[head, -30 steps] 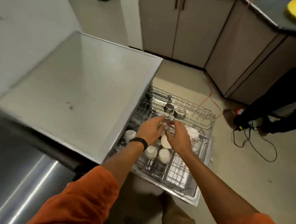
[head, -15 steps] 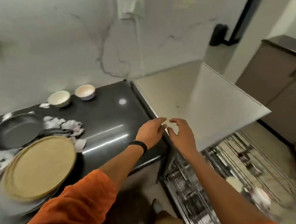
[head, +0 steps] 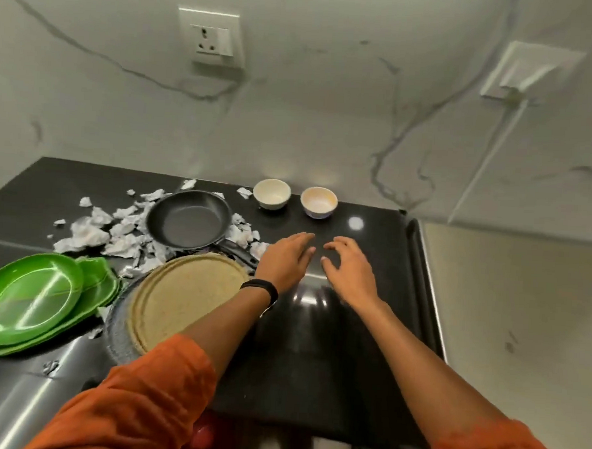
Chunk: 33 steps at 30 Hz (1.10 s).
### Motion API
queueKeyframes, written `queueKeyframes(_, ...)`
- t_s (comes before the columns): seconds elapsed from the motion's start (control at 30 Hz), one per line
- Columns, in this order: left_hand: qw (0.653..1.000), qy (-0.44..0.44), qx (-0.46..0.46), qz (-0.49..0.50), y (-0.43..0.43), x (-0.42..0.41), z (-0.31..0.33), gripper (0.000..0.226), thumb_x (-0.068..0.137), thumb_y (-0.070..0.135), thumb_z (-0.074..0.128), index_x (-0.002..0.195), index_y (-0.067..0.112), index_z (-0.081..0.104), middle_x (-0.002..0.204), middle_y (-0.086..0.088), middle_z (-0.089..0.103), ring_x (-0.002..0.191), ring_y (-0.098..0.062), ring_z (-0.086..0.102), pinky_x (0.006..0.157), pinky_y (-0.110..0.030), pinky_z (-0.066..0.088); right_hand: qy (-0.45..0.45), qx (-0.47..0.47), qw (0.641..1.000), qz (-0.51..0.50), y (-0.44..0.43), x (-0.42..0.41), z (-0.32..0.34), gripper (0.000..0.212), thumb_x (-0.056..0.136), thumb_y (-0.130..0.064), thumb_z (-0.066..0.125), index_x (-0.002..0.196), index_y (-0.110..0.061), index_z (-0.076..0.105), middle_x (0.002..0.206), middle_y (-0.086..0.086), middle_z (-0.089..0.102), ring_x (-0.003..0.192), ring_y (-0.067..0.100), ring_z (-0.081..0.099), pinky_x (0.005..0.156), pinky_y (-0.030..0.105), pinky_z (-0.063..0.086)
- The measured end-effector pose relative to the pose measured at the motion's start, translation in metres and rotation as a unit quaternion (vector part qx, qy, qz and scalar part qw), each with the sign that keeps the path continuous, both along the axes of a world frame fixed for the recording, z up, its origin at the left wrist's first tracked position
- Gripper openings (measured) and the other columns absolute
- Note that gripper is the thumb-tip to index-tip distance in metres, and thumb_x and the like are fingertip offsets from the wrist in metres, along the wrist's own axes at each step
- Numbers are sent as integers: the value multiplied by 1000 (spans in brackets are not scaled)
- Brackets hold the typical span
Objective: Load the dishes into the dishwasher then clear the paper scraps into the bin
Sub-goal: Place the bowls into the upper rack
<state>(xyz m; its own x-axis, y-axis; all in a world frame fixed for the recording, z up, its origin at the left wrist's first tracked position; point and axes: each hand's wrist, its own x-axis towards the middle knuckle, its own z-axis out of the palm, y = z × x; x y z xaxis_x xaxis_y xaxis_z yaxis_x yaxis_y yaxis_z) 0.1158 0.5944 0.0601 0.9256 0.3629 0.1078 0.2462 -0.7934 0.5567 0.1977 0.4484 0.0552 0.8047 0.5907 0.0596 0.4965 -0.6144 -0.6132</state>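
On the black counter (head: 332, 346) two small bowls stand near the wall: a cream bowl (head: 272, 193) and a white bowl with an orange tint inside (head: 318, 202). My left hand (head: 286, 260) and my right hand (head: 348, 271) hover side by side just in front of the bowls, fingers loosely spread, holding nothing. A black frying pan (head: 188, 220) sits left of them amid torn paper scraps (head: 95, 234). A round tan plate (head: 184, 295) lies on a dark plate, with green plates (head: 33, 296) at far left.
The marble wall carries a socket (head: 213, 39) and a second switch plate (head: 525, 70) with a cable running down. The pale top of the dishwasher (head: 522, 322) adjoins the counter on the right. A red object (head: 203, 434) shows below the counter edge.
My view has swung left from the open dishwasher rack to the counter. Both hands left the rack and moved over the counter toward the two small bowls.
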Motion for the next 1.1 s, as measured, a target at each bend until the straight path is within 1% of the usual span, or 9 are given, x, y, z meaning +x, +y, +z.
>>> queueKeyframes(0.23,996,-6,-26,90,33,33,-12,45,103,35,50,146,19,50,146,-5,55,130,-25,55,106,-44,45,-18,-126,985,113,72,79,0,39,97,-32,62,133,-18,61,160,-3,28,135,27,47,100,45,46)
queueKeyframes(0.4,993,0,-38,114,41,42,-22,46,104,36,48,148,20,48,151,-6,50,135,-24,50,110,-43,42,-20,-210,968,137,104,122,-18,35,96,-30,63,129,-17,63,166,1,14,131,36,49,101,47,44)
queueKeyframes(0.5,992,4,-48,119,45,43,-22,45,105,33,49,148,20,48,152,-6,49,136,-26,49,110,-44,42,-2,-239,961,136,111,136,-32,35,95,-29,64,127,-14,64,161,7,26,127,37,51,101,46,45)
queueKeyframes(0.6,993,7,-50,107,46,41,-23,45,105,31,49,148,19,48,151,-6,50,136,-25,49,110,-42,42,-5,-196,973,124,107,135,-38,33,92,-23,67,122,-9,66,135,11,53,116,35,58,95,42,49)
queueKeyframes(0.67,994,3,-51,99,45,39,-24,45,104,29,51,148,18,48,149,-5,51,135,-24,50,110,-40,42,-36,-143,983,113,99,125,-38,28,90,-21,68,117,-11,68,126,10,60,115,33,58,95,40,49)
queueKeyframes(0.73,995,6,-52,88,43,36,-24,49,102,27,54,149,18,45,150,-5,50,135,-23,49,110,-37,40,-53,-80,991,97,86,109,-34,20,89,-21,69,108,-14,66,119,6,61,113,29,57,93,40,49)
queueKeyframes(0.8,996,16,-53,71,37,34,-23,57,99,25,59,152,20,39,153,-4,45,137,-22,47,111,-35,38,-61,-30,995,75,70,91,-28,15,87,-25,71,99,-20,61,110,1,59,105,22,55,81,33,47)
queueKeyframes(0.9,998,15,-60,22,22,31,-19,72,93,20,68,155,23,31,155,-4,39,136,-21,47,109,-32,38,-44,30,998,36,37,62,-16,22,84,-33,74,90,-26,54,98,-8,57,94,12,52,72,27,44)
queueKeyframes(1.1,990,-25,-66,-122,-33,18,-7,73,90,29,74,152,26,37,150,-1,40,128,-17,51,103,-29,43,31,145,985,-89,-51,-8,5,34,73,-48,74,84,-26,50,85,-9,61,77,9,60,69,37,55)
